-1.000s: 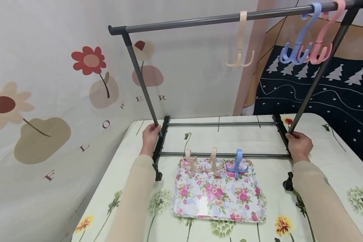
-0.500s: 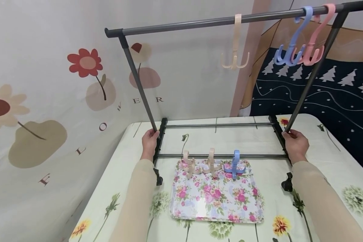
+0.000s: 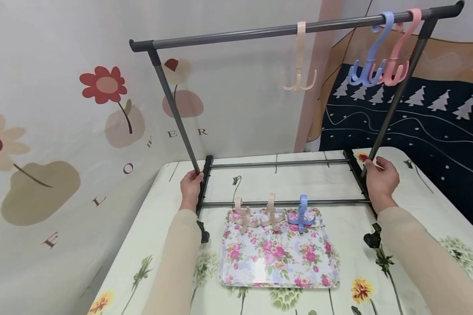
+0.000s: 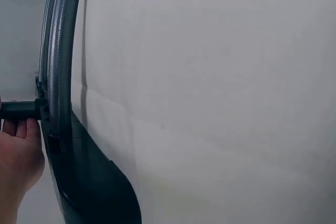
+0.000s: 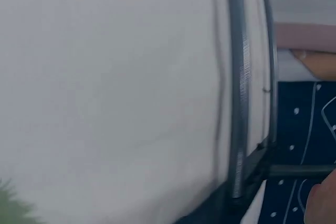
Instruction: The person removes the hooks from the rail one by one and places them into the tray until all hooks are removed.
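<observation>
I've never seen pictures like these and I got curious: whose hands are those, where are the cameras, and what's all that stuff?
No robot here, just a person using two bare hands. The widest picture comes from a camera on the person's head, looking forward and down. The other two come from a camera on each wrist. The left hand holds the left pole of a dark rack, and the right hand holds the right pole. From the top bar hang a cream hook, a blue hook and a pink hook. On the flowery cloth lie the rack's base and a flowery tray, with two cream hooks and another blue hook along its far edge.
</observation>
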`<state>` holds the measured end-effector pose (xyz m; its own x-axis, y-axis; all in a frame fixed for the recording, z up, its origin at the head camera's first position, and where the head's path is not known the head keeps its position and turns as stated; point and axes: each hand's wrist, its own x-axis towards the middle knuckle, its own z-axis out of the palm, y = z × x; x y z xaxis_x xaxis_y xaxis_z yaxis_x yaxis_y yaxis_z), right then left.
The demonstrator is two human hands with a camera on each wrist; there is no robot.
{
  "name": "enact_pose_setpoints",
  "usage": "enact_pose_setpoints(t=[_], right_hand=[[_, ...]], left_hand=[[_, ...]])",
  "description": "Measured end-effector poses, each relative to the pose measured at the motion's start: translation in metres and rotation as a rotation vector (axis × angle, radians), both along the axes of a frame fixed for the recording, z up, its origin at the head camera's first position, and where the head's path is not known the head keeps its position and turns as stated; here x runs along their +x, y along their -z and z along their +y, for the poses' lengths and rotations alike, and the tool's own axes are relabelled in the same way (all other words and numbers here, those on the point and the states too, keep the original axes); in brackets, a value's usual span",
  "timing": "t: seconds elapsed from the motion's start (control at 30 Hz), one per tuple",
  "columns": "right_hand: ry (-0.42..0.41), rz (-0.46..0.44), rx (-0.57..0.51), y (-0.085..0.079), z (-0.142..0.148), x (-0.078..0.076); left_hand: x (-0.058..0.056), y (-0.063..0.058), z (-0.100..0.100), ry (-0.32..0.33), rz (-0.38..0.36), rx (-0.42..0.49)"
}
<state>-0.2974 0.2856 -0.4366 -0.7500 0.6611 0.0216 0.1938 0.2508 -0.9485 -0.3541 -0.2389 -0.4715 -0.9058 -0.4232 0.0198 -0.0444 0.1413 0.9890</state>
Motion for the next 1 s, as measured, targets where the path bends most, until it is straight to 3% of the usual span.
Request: enact_pose_setpoints(t=[0.2,0.47,0.63,0.87,1.0], right_hand=[[-0.058,0.075,-0.013,-0.023,-0.010,0.001],[-0.079,0.191,0.015,-0.063,-0.014,-0.002],[-0.066,0.289,0.027,-0.099,-0.014,-0.004],[-0.066,0.475,-0.072,-0.152,-0.008,-0.009],[-0.072,0.513,-0.096,-0.187,-0.005,-0.012]], left_hand=[[0.003,0.000,-0.006,-0.041,-0.005,-0.043],[0.006,0.002,-0.011,-0.042,0.019,-0.040],[0.006,0.003,-0.013,-0.019,0.029,-0.040],[0.008,0.003,-0.017,0.021,0.008,-0.032],[0.010,0.003,-0.020,0.022,0.006,-0.030]])
